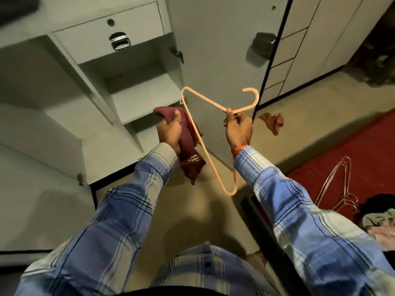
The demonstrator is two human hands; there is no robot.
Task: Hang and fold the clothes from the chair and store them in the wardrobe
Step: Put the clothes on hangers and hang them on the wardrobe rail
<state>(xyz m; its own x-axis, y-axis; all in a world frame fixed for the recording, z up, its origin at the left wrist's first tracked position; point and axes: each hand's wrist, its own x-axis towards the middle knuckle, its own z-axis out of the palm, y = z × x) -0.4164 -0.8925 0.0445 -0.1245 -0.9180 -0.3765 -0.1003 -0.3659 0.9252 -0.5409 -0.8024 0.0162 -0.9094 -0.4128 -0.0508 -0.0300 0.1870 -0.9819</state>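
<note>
**Q:** Where is the clothing right now?

**A:** A maroon garment (pixel 188 142) is bunched in the left hand (pixel 170 133), fingers curled tight around it, thumb on top. It hangs down past the wrist, in front of the open wardrobe (pixel 132 99).

**Q:** And the other hand?

**A:** The right hand (pixel 238 128) pinches a peach plastic hanger (pixel 205 150) at its neck, just below the hook (the hook curves up and to the right). The hanger's triangle tilts down and to the left; one long side crosses in front of the maroon garment, and its lowest corner hangs between the two forearms.

**Q:** What surrounds them?

**A:** Both arms wear blue plaid sleeves (pixel 299 210). The grey wardrobe stands ahead with bare shelves and a closed drawer (pixel 106 33) with a metal handle. On the beige floor (pixel 192 221), just right of the wardrobe door, lies a small brown cloth (pixel 272 121). Further right, on a red surface (pixel 342 157), lie several thin wire hangers (pixel 339 184), with a pile of mixed clothes (pixel 378 223) at the frame's right edge.
</note>
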